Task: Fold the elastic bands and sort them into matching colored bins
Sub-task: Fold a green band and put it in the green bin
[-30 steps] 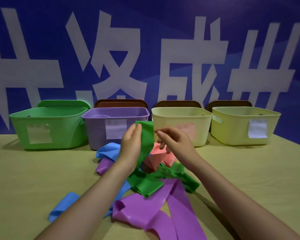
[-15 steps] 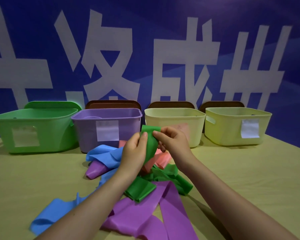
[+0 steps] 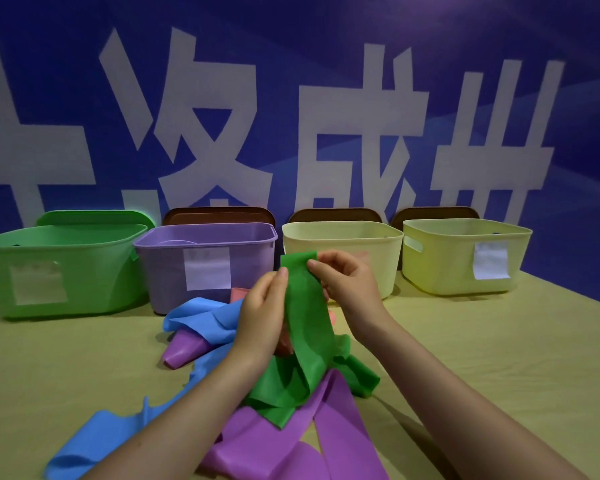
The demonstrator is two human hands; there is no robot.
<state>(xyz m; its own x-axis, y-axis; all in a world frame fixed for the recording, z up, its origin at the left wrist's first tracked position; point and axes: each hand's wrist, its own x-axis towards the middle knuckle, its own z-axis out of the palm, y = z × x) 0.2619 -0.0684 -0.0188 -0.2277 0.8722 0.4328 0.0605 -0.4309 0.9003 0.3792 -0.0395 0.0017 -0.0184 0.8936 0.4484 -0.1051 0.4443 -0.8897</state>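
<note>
Compared with half a second ago, the two hands sit a little closer together at the top of the green band (image 3: 307, 317), which hangs more straight and flat between them. The left hand (image 3: 262, 315) pinches its left edge, and the right hand (image 3: 347, 282) pinches the top right corner with curled fingers. The band is thin, smooth and rubbery; its lower end lies folded on the purple band (image 3: 278, 441). A soft blue band (image 3: 201, 317) is crumpled beside. The green bin (image 3: 59, 268) of hard plastic stands far left on the table (image 3: 499, 358).
</note>
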